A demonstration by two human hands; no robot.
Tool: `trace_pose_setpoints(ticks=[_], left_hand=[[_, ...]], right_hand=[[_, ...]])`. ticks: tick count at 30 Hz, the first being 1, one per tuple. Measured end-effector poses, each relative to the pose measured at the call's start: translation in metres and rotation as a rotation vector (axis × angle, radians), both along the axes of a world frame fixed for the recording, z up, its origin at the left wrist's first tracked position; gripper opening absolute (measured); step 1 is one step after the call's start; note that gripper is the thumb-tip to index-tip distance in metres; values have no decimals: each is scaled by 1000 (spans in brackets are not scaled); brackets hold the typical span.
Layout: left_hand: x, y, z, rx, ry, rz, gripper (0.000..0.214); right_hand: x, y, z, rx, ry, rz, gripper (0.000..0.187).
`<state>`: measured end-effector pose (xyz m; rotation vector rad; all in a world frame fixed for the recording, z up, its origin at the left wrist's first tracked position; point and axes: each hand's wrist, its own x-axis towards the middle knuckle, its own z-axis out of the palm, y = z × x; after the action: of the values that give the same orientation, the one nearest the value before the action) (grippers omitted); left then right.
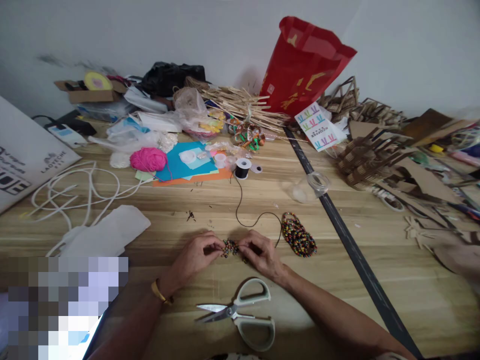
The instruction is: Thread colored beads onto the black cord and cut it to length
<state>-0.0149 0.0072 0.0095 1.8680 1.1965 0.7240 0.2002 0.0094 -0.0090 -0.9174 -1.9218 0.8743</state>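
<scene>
My left hand (204,251) and my right hand (261,254) face each other over the table, thumb and fingers pinched. Between their fingertips lies a small cluster of multicoloured beads (230,248), which both hands touch. What each pinch holds is too small to make out. A thin black cord (240,202) runs from a white spool (243,168) and curves down beside my right hand. Right of that hand rests a pile of beaded bracelets (299,235). Scissors with pale handles (237,312) lie spread apart below my hands, blades pointing left.
Pink yarn (149,159), blue paper (183,167) and plastic bags (191,107) crowd the back. A red bag (305,67) stands by wooden sticks. A dark strip (348,250) crosses the table. At right are woven cardboard baskets (363,155) and another person's hand (459,255); white cord (88,190) coils left.
</scene>
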Motion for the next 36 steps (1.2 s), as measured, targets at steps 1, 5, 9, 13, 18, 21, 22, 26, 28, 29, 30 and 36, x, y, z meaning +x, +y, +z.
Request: trace_pose_setpoints(ticks=[1, 5, 9, 13, 18, 21, 22, 26, 28, 29, 30, 36], left_hand=[[-1, 0, 0, 5, 11, -16, 11], [-3, 0, -1, 46, 62, -60, 11], [-3, -1, 0, 68, 102, -100, 9], [-1, -2, 0, 108, 139, -123, 9], [-2, -3, -4, 150, 173, -137, 9], [-1, -3, -5, 173, 182, -140, 9], [-1, -3, -5, 180, 188, -146, 9], [0, -3, -3, 196, 209, -151, 11], [0, -4, -2, 202, 205, -143, 11], [1, -4, -2, 204, 205, -141, 12], [1, -4, -2, 206, 207, -140, 12], [2, -5, -2, 206, 222, -140, 12]], right_hand=[[0, 0, 0, 6, -1, 9, 11], [0, 0, 2, 23, -10, 31, 13], [0, 0, 4, 26, -27, 43, 16], [-1, -1, 5, 23, -48, 40, 18], [-1, -2, 5, 17, -58, 51, 17], [-1, -1, 6, 27, -51, 51, 16], [-1, -1, 7, 31, -50, 52, 16], [-1, -1, 8, 38, -52, 57, 17], [-1, -1, 7, 35, -56, 52, 17], [-1, -1, 7, 34, -59, 51, 17], [-1, -1, 6, 33, -63, 51, 17], [-1, -1, 5, 24, -63, 51, 15]])
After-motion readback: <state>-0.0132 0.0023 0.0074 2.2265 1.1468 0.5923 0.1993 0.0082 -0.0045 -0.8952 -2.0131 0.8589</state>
